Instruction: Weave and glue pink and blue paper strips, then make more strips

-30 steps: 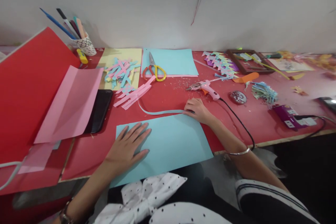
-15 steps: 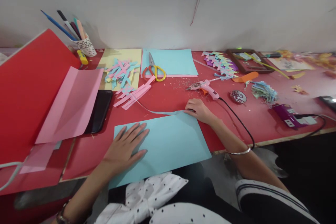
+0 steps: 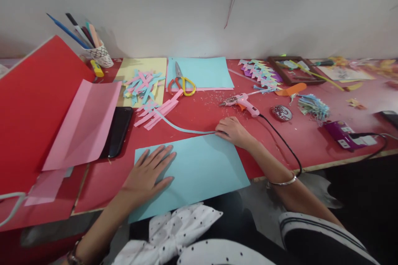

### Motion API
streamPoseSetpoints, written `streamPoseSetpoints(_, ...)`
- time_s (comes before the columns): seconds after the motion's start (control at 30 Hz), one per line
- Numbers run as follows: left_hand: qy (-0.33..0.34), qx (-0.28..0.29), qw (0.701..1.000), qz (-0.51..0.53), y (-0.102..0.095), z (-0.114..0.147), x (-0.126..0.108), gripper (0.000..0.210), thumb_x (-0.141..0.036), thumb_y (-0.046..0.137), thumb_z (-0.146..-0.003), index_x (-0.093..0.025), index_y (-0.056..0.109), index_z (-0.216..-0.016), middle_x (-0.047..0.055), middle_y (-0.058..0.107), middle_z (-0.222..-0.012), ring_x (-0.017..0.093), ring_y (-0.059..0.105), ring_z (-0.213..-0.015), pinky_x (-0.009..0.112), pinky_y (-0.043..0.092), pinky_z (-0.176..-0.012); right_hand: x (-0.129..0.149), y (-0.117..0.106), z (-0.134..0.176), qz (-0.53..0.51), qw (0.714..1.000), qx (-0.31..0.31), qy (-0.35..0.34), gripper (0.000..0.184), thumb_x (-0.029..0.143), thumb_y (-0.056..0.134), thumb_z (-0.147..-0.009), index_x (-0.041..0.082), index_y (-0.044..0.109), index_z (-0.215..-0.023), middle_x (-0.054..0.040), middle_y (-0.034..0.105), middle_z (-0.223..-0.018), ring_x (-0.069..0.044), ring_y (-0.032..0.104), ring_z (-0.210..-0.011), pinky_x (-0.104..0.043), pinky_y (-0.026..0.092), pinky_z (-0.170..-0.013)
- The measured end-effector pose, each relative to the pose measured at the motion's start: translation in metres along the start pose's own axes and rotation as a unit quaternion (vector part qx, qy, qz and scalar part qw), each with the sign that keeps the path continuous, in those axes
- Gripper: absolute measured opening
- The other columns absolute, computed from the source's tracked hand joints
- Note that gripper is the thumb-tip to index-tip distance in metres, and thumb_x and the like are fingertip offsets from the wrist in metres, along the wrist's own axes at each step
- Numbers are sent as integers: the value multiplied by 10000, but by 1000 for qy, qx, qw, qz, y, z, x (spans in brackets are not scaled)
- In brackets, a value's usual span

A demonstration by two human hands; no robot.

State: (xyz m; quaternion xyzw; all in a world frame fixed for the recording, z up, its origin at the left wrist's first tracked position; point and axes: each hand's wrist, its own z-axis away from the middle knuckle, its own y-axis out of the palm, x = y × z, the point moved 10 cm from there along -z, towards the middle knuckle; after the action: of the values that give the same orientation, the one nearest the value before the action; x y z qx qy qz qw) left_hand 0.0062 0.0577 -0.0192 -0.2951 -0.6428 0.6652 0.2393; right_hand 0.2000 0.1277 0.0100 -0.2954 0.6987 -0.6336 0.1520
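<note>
My left hand (image 3: 152, 172) lies flat on a light blue sheet of paper (image 3: 203, 174), fingers spread. A long narrow blue paper strip (image 3: 182, 129) curves along the sheet's far edge. Its right end is pinched in my right hand (image 3: 231, 131), by the sheet's far right corner. The strip's other end rests over several pink paper strips (image 3: 161, 114). A thin gap separates most of the strip from the sheet; my fingers hide its right tip. Beyond them lie scissors (image 3: 182, 83) with red and yellow handles and a pink glue gun (image 3: 245, 104).
Cut paper pieces (image 3: 143, 85) are heaped on a yellow sheet (image 3: 160, 65). A black phone (image 3: 120, 132) lies left, partly under folded pink paper (image 3: 83, 128). A pen cup (image 3: 102, 54) stands at the wall. The glue gun's cord (image 3: 281, 143) runs past my right forearm.
My right hand has shifted slightly left. The strip's right part, joined or lying close against the sheet's far edge before, now shows as a separate narrow band. My left hand stays in place.
</note>
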Motion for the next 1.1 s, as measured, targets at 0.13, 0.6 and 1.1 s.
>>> streamPoseSetpoints(0.13, 0, 2, 1000, -9, 0, 0, 0, 542, -517, 207, -878, -267, 346, -1338, 26, 415, -1379, 191, 381, -1248, 380, 249, -1017, -2, 7, -4, 9, 1000, 24, -8, 329, 332, 341, -911, 177, 545, -705, -32, 536, -683, -146, 449, -660, -269, 237, -614)
streamPoseSetpoints(0.6, -6, 0, 1000, 6, 3, 5, 6, 535, -520, 211, -876, -288, 333, -1343, 14, 418, -1379, 188, 371, -1252, 376, 228, -1033, -4, 1, -3, -53, 998, 6, -18, 386, 385, 297, -912, 172, 502, -665, -32, 496, -658, -137, 426, -616, -252, 265, -580)
streamPoseSetpoints(1.1, -2, -16, 1000, -5, -1, 6, 6, 540, -524, 209, -877, -270, 366, -1327, 23, 440, -1362, 189, 391, -1239, 373, 238, -1022, -13, -3, -4, -88, 996, -27, -13, 468, 477, 249, -903, 183, 445, -596, -14, 430, -609, -130, 375, -580, -255, 255, -556)
